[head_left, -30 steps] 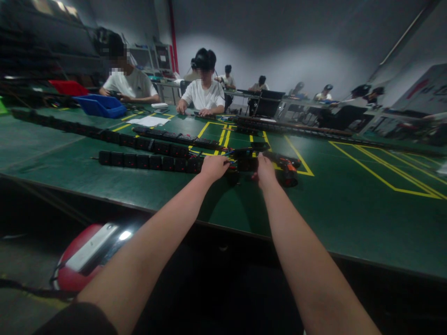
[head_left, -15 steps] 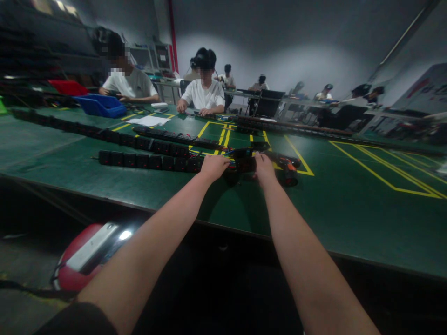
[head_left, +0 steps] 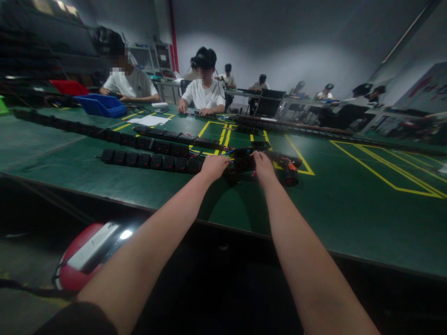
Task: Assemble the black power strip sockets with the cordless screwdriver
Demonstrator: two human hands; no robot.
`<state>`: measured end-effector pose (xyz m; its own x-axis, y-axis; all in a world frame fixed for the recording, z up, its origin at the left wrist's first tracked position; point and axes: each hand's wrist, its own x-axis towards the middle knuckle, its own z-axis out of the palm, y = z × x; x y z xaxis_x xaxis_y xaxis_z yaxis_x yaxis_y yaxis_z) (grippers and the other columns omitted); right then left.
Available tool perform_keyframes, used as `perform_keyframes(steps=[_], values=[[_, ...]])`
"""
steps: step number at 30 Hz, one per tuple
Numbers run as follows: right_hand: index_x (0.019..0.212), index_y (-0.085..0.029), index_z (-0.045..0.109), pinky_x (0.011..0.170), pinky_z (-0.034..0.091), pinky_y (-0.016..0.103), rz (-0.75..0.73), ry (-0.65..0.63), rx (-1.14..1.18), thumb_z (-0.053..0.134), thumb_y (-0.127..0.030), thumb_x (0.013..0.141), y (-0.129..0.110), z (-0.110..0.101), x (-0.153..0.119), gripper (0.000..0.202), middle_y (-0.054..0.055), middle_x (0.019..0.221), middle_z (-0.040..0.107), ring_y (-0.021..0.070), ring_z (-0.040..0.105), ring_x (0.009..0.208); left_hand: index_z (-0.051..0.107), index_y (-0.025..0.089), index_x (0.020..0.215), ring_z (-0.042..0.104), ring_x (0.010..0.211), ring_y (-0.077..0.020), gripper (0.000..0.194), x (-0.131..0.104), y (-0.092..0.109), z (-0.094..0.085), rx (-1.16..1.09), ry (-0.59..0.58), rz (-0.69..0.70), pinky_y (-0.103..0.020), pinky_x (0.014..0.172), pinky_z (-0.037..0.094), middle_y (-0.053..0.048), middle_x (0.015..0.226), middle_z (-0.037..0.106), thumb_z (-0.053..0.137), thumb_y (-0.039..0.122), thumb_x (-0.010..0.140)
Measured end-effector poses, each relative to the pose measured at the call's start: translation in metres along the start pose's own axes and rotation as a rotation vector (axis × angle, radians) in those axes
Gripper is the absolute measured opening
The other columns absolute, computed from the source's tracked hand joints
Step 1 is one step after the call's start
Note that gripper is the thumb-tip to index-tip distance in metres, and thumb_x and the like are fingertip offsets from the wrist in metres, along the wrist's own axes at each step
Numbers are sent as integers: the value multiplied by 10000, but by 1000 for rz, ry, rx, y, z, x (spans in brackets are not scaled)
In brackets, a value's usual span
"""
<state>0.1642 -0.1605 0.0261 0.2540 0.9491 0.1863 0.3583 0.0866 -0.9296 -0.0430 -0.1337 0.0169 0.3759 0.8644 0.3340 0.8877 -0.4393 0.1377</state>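
Bench [head_left: 349, 223]: smooth green top, faint sheen toward the front-left edge
Block strip [head_left: 143, 160]: matt black, plastic-looking, near the front edge
Bin [head_left: 101, 107]: smooth blue plastic, toward the far edge
Sheet [head_left: 150, 121]: matt white paper
Shirt [head_left: 134, 87]: soft white cloth, beyond the far edge

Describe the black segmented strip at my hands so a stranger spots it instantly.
Start with the green table, then find the left hand over it. The black segmented strip runs leftward from that hand; unlike the other black strips, it lies nearest the camera.
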Motion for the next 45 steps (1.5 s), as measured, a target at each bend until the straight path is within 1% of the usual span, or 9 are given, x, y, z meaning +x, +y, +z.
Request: perform_keyframes(steps=[8, 17, 22, 25, 27, 30, 34, 38, 45], values=[[1100, -243, 694, 459, 456, 236, 61, 3, 91, 524, -558, 1032, 3, 4, 0, 365, 47, 995, 689, 88, 501, 513, 784, 286, 1146, 724, 1112, -251, 345, -3, 5, -3, -5, 20, -14, -366, 946, 482, -58, 1188, 802, 468, 332, 1015], [1092, -231, 707, 421, 434, 246, 62, 31, 122, 548, -623, 1004, 8, 5, 4, 432, 34, 919, 674, 81, 481, 466, 778, 279, 1142, 710, 1111, -266, 318, -3, 3, 1, -51, 40, -22, -394, 954, 490, -68, 1185, 790, 495, 332, 1007], [1090, -220, 707, 418, 433, 249, 60, 53, 114, 547, -603, 1011, 6, 2, 4, 422, 38, 908, 669, 85, 488, 465, 745, 241, 1161, 656, 1196, -264, 255, -4, 1, 2, -163, 140, -9, -382, 995, 497, -87, 1230, 738, 626, 286, 940], [1079, -223, 705, 424, 434, 247, 63, 34, 104, 542, -586, 1018, 6, 2, 4, 402, 33, 897, 671, 90, 491, 472, 735, 212, 1087, 657, 1155, -257, 207, -8, 3, -2, -173, 199, 20, -355, 965, 508, -99, 1188, 727, 679, 269, 897], [1083, -226, 709, 434, 431, 241, 63, 32, 99, 548, -602, 1011, 7, 2, 5, 416, 30, 883, 671, 89, 488, 480, 728, 221, 1030, 682, 1049, -236, 157, -12, 5, -7, -178, 162, 31, -333, 886, 521, -77, 1102, 745, 664, 298, 909], [1091, -219, 716, 440, 423, 240, 51, 42, 106, 557, -619, 1001, 9, 1, 7, 439, 31, 877, 668, 91, 482, 488, 736, 249, 994, 701, 917, -217, 169, -16, 7, -13, -158, 45, 23, -317, 797, 521, -40, 970, 770, 634, 369, 931], [1085, -216, 728, 453, 428, 249, 52, 52, 103, 560, -629, 992, 11, -2, 9, 456, 36, 878, 666, 99, 484, 501, 783, 267, 1015, 720, 959, -236, 277, -17, 11, -16, -74, -83, -2, -318, 822, 535, -49, 992, 798, 620, 475, 931], [1094, -221, 737, 468, 428, 243, 66, 48, 101, 568, -635, 984, 10, -3, 9, 461, 49, 919, 678, 97, 489, 519, 802, 289, 1101, 728, 1014, -255, 352, -15, 13, -13, -12, -195, 34, -328, 870, 552, -60, 1053, 809, 603, 525, 932], [1083, -214, 735, 446, 405, 230, 60, 66, 119, 568, -611, 990, 7, -6, 8, 441, 33, 920, 667, 88, 472, 507, 786, 280, 1127, 734, 1028, -252, 365, -13, 13, -5, -11, -228, 20, -331, 897, 561, -76, 1102, 801, 546, 504, 968]])
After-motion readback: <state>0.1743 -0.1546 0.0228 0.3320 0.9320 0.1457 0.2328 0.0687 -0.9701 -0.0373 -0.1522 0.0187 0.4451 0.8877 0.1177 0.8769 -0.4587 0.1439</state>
